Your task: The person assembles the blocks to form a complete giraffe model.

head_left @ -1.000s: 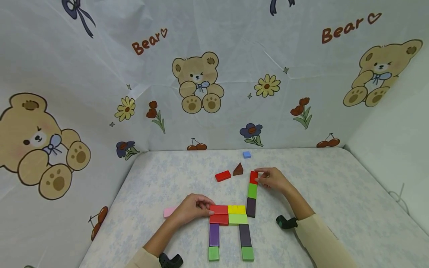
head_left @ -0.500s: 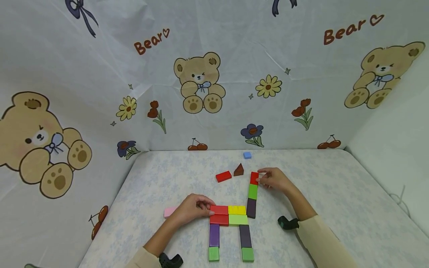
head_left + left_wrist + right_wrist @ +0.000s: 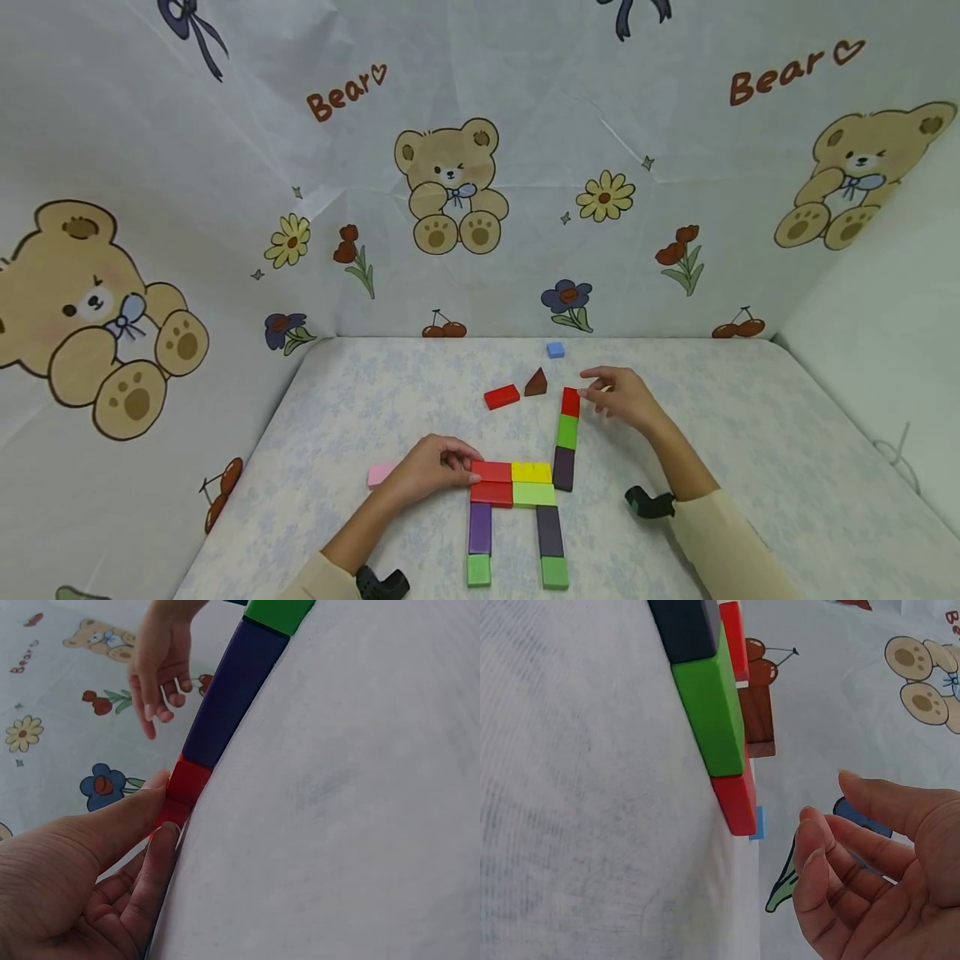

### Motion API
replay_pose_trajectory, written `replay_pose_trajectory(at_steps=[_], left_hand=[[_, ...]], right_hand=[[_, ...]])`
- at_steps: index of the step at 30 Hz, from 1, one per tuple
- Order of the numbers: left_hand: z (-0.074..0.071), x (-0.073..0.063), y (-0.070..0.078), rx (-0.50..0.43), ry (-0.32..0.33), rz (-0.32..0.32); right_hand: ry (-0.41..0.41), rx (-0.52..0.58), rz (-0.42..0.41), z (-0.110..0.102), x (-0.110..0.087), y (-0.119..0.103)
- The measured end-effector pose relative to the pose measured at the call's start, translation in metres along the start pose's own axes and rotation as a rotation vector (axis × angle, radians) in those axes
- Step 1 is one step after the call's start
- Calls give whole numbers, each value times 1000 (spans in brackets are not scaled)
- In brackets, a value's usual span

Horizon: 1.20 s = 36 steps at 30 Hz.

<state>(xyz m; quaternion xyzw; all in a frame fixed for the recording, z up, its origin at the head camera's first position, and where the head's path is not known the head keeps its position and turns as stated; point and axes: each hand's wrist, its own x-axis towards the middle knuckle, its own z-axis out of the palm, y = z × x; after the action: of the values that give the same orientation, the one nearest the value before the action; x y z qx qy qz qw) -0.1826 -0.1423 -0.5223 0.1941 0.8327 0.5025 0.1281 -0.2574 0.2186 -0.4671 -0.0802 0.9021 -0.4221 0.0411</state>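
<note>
My left hand [image 3: 433,468] pinches the left end of the upper red block [image 3: 493,472] with thumb and finger. A second red block [image 3: 492,494] lies against its near side, with a yellow block [image 3: 531,472] and a light green one [image 3: 534,494] to the right. A purple block [image 3: 480,527] and a dark block [image 3: 550,532] extend down like legs, each ending in a green block [image 3: 478,571]. At upper right, a dark, a green [image 3: 567,432] and a red block [image 3: 571,402] form a column. My right hand [image 3: 870,862], fingers loosely bent and holding nothing, hovers beside that column's red end.
Beyond the blocks lie a loose red block [image 3: 502,397], a brown triangular block [image 3: 536,382] and a small blue block [image 3: 555,350]. A pink block [image 3: 380,474] sits partly behind my left hand. A bear-print cloth [image 3: 450,275] stands behind the table.
My right hand has let go of the red block topping the column and moved slightly up and to the right. My left hand stays in place. The view has shifted a little.
</note>
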Motion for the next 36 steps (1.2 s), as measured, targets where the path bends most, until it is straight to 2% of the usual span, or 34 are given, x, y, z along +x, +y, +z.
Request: replay_pose_trajectory(at_steps=[9,18,29,33,36], left_hand=[[-1,-2,0,-9,-2,-2],[0,0,-1,-7,-9,34],[2,-1,-2,-34,-3,25],[1,-1,-2,-31,-2,42],[0,-1,-2,-29,-4,52]], right_hand=[[16,2,-96,3,-10,-27],[-47,-16,-198,28,-17,-47],[-155,-119,-344,55,8,-52],[-195,-151,-336,62,21,-56],[-228,-154,-287,67,30,-60]])
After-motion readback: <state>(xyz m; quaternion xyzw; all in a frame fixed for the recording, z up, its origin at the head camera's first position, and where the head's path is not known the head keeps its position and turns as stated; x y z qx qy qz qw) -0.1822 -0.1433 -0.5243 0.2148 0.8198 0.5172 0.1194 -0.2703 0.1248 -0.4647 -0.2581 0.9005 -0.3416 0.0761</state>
